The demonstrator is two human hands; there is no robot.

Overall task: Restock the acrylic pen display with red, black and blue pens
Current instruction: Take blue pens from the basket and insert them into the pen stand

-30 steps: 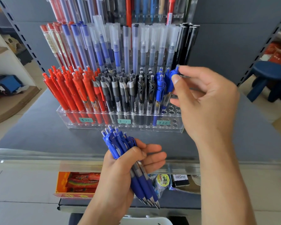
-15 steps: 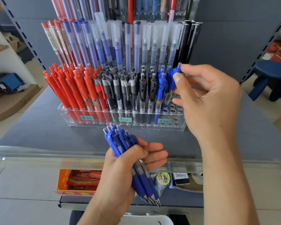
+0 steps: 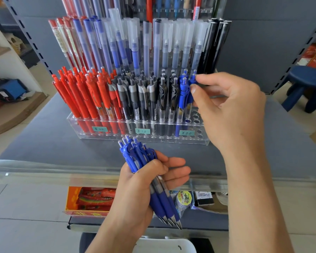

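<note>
Blue pens [image 3: 150,181] fill the left hand [image 3: 135,190] nearest the camera, a bundle gripped in curled fingers and thumb, clips up and metal tips pointing down toward the person. Just below and behind that hand, on a lower shelf, sit an orange box [image 3: 88,201] of red packets and a small black carton [image 3: 204,198] marked VERSATILE. A clear plastic strip [image 3: 44,168] edges the grey table [image 3: 35,143] above them.

Farther in, the acrylic pen display [image 3: 139,133] stands on the table, its front wall carrying three small green price labels [image 3: 187,133]. Red pens [image 3: 86,95] crowd its left part, black and grey pens [image 3: 146,95] the middle, and a few blue pens stand at the right, beside several open holes [image 3: 196,116].

The right hand [image 3: 232,110] reaches over that right end, thumb and fingertips pinching the top of one blue pen [image 3: 190,92] that stands among the blue ones; whether its tip sits in a hole cannot be told.

Behind the front rows rise taller capped pens [image 3: 135,44] in clear and frosted barrels, with glossy black pens [image 3: 215,46] at the right end. A grey back panel [image 3: 263,42] closes the shelf, and a dark blue stool [image 3: 306,84] stands on the floor off to the right.
</note>
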